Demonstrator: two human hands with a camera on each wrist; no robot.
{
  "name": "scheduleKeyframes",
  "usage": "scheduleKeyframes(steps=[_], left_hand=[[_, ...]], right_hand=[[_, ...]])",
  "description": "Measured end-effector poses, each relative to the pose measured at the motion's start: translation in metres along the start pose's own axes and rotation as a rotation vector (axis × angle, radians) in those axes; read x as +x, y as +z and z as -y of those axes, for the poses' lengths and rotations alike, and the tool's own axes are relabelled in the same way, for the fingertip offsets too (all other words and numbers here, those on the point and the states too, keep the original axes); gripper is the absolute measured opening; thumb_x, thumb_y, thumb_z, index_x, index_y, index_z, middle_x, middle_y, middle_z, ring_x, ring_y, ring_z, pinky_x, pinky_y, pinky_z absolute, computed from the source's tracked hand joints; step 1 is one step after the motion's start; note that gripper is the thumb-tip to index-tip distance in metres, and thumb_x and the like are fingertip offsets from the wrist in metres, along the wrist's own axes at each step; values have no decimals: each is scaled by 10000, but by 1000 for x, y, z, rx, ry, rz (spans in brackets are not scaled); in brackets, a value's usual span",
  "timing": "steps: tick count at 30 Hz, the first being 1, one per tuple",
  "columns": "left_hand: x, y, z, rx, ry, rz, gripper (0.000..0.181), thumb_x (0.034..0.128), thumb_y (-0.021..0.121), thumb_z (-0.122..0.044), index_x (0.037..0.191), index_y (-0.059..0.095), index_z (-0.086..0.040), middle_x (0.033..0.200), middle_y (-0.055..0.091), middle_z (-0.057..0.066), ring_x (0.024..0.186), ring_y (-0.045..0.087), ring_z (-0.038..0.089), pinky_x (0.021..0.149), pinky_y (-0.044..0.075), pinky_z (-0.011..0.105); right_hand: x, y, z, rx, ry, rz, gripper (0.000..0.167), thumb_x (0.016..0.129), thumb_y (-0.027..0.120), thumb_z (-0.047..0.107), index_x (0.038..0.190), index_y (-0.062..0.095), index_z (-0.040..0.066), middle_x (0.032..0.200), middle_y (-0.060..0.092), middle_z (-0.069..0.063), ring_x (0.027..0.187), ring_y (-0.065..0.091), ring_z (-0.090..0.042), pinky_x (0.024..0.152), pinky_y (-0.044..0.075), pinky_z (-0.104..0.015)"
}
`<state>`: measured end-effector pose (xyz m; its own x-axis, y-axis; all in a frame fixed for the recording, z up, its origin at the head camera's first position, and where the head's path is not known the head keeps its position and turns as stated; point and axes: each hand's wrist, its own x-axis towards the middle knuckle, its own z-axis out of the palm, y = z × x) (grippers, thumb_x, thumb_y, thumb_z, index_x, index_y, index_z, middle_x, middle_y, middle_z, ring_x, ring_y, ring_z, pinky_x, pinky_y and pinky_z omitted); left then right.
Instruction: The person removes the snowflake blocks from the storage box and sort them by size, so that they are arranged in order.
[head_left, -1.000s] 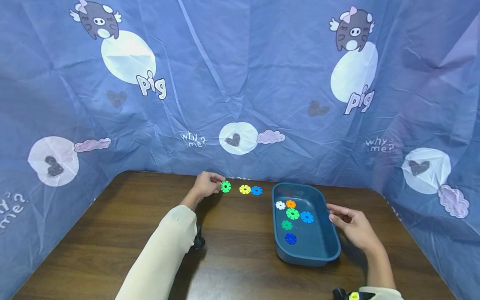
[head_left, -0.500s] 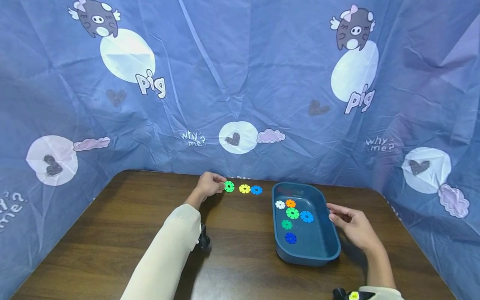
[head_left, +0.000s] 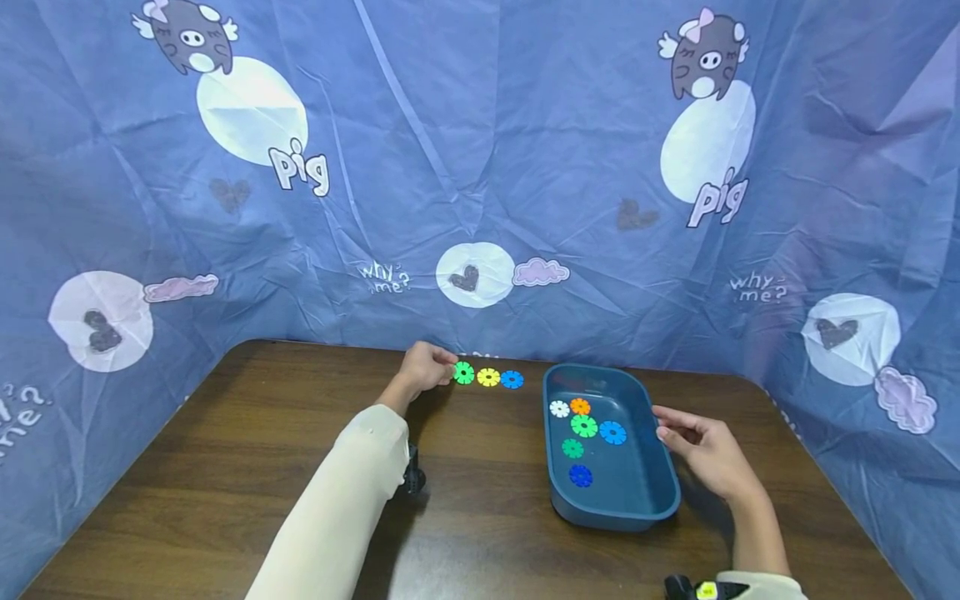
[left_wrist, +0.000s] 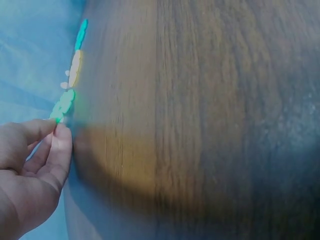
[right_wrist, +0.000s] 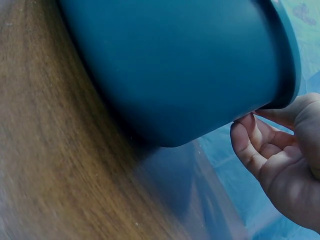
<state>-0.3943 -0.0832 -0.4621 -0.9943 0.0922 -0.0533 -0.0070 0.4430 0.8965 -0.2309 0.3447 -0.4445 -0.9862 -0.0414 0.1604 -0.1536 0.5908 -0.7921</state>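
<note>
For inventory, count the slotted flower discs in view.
9: green disc in the left hand; yellow disc and blue disc beside it on the table; in the tray, white disc, orange disc, bright-green disc, light-blue disc, teal disc, dark-blue disc. Others may be hidden.

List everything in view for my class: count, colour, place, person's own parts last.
Table: one, brown, lower half of head view
Backdrop: one, printed blue, behind the table
Tray: one, dark teal, on the table's right half
Discs in a row: three, green disc, yellow disc, blue disc, near the table's far edge
Discs in the tray: six, white disc, orange disc, bright green disc, lighter blue disc, darker green disc, dark blue disc
Wrist devices: two, black, one per wrist
Sleeves: two, cream, one per arm
Left hand: one, pinching the green disc
Right hand: one, touching the tray's right side
</note>
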Motion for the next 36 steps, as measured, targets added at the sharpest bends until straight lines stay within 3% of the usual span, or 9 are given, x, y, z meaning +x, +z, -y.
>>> scheduleKeyframes(steps=[8,16,21,29,36], left_hand=[[-2,0,-1,21,-2,-5,188,928,671,43,1096,754,49,1009,749,169,767,720,169,737,613,297],[-8,0,-3,-7,10,-6,223,949,658,41,1156,721,91,1088,734,218,905,754,297,796,615,325],[-10,1,-7,10,53,-3,229,943,676,17,1156,726,87,1058,752,199,811,743,208,759,611,291],[-10,16,-35,51,170,31,236,937,701,-44,1144,745,61,964,777,134,773,704,143,695,568,245],[-13,36,-64,99,277,92,218,958,704,-64,1147,755,32,1004,780,119,818,726,130,712,569,222]], right_hand=[[2,0,0,3,4,-1,396,1020,654,161,1362,625,-37,1213,697,-225,951,649,-20,775,555,-208],[2,-1,2,-8,30,11,405,1026,649,186,1375,623,-16,1231,695,-210,970,651,-43,784,555,-211],[2,-1,0,-10,33,10,400,1024,652,181,1370,626,-17,1223,699,-204,979,652,-71,778,555,-218],[1,-1,0,-17,24,8,395,1019,658,170,1364,631,-21,1216,701,-207,961,650,-51,774,554,-220],[2,-1,0,-18,21,5,399,1018,661,182,1361,633,-20,1217,703,-204,963,647,-37,775,552,-216]])
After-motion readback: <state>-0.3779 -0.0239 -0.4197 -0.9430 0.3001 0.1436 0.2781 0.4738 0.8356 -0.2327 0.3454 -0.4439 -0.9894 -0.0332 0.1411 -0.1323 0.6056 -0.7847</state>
